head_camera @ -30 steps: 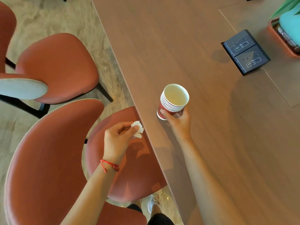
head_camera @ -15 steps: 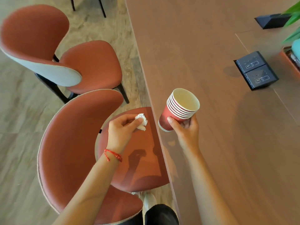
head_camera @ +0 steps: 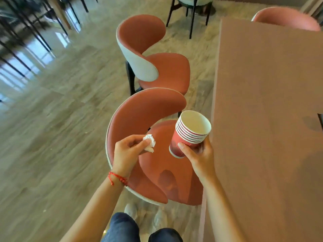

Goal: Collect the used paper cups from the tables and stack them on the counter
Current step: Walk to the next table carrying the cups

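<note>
A stack of several red paper cups (head_camera: 189,133) with white rims is tilted in the air beside the left edge of the brown table (head_camera: 265,102). My right hand (head_camera: 199,156) grips the stack near its base from below. The top cup looks empty inside. My left hand (head_camera: 127,152) pinches a crumpled white tissue (head_camera: 150,142) between thumb and fingers, over the seat of the nearest red chair (head_camera: 148,147). A red string bracelet sits on my left wrist.
A second red chair (head_camera: 153,63) with a white back stands beyond the nearest one, along the table's left edge. A pink chair (head_camera: 286,18) shows at the table's far end. Dark chair legs stand at the far left and top. The floor is pale stone.
The stack has come off the table and now hangs over the chair beside the table's edge. The view has swung left and forward, so the socket box and plant have left the frame.
</note>
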